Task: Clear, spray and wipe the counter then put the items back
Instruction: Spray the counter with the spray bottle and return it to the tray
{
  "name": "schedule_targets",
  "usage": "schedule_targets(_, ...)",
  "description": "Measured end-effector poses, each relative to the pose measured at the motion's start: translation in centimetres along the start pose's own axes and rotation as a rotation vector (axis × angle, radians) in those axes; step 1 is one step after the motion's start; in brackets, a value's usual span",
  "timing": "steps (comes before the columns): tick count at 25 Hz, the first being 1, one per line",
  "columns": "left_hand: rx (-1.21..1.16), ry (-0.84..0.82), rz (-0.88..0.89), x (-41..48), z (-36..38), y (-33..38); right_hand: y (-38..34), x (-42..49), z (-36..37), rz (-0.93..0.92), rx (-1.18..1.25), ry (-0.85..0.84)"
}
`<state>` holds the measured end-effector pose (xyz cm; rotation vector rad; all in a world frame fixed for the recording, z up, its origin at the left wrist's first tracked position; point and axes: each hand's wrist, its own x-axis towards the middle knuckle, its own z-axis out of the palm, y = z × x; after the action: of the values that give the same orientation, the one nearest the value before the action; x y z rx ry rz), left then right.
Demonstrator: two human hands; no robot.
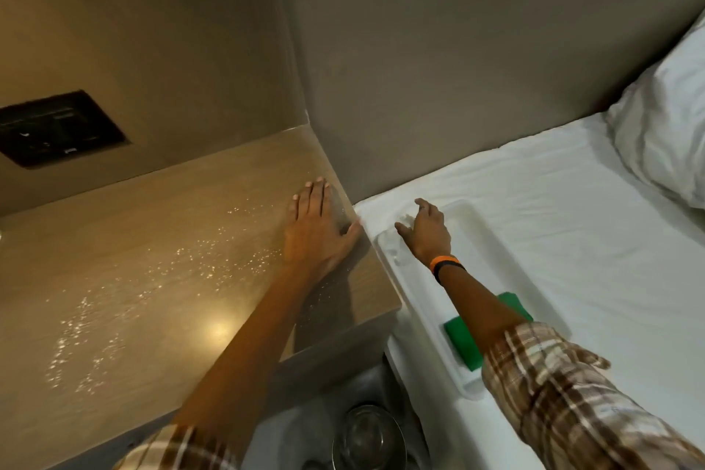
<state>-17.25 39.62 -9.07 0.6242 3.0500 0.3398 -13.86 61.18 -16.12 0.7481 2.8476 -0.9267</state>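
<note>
The brown wooden counter (160, 259) is speckled with shiny spray droplets (183, 259) across its middle. My left hand (318, 231) lies flat, palm down, on the counter's right end by the wall corner and holds nothing. A long white tray (480, 240) rests on the bed beside the counter. My right hand (425, 231) hovers palm down over the tray's far end with its fingers spread. A blurred whitish patch lies at its fingertips, and I cannot tell what it is. A green sponge (459, 341) sits in the tray's near end, partly hidden under my right forearm.
A white bedsheet (572, 202) and a pillow (663, 133) lie to the right. A dark switch panel (57, 130) is set in the wall above the counter. A steel vessel (368, 439) stands on a grey surface in the gap below the counter's edge.
</note>
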Motion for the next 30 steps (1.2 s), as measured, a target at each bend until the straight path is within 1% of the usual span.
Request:
schedule_targets(2, 0.041, 0.025, -0.005, 0.4, 1.1, -0.1, 1.7, 1.4, 2.6, 0.077, 0.156, -0.053)
schedule_targets(4, 0.05, 0.052, 0.002, 0.5, 0.7, -0.5, 2.1, 1.3, 3.7, 0.094, 0.266, -0.012)
schedule_targets(7, 0.049, 0.063, 0.011, 0.8, 1.0, -0.6, 2.2, 1.5, 4.1, 0.022, 0.31, 0.069)
schedule_targets(9, 0.031, 0.043, 0.005, 0.6, 0.5, -0.6, 1.1, 1.0, 2.8, -0.044, 0.329, 0.107)
schedule_targets(12, -0.001, 0.022, 0.005, -0.1, -1.1, -0.6, -2.5, -0.5, -1.7, -0.148, 0.333, 0.232)
schedule_targets(14, 0.004, -0.001, 0.005, -1.0, -2.7, -1.3, -6.2, -2.1, -5.4, -0.241, 0.34, 0.341)
schedule_targets(16, 0.018, 0.008, -0.01, -2.4, -4.8, -3.2, -11.0, -4.5, -9.2, -0.369, 0.332, 0.452)
schedule_targets(18, 0.025, 0.033, -0.042, -4.4, -6.7, -6.2, -15.6, -7.5, -11.5, -0.464, 0.296, 0.488)
schedule_targets(20, 0.027, 0.033, -0.087, -7.2, -8.6, -10.1, -19.2, -10.7, -11.0, -0.48, 0.349, 0.411)
schedule_targets(22, 0.022, 0.049, -0.138, -10.9, -10.3, -14.7, -22.2, -14.5, -8.4, -0.45, 0.451, 0.248)
schedule_targets(24, -0.002, 0.07, -0.221, -15.7, -11.9, -20.3, -25.6, -19.0, -4.0, -0.438, 0.518, 0.065)
schedule_targets(26, -0.005, 0.101, -0.318, -20.7, -13.1, -26.5, -29.3, -23.4, 1.1, -0.47, 0.486, -0.042)
schedule_targets(30, 0.014, 0.156, -0.513, -29.6, -15.0, -38.4, -36.4, -31.0, 10.4, -0.557, 0.398, -0.178)
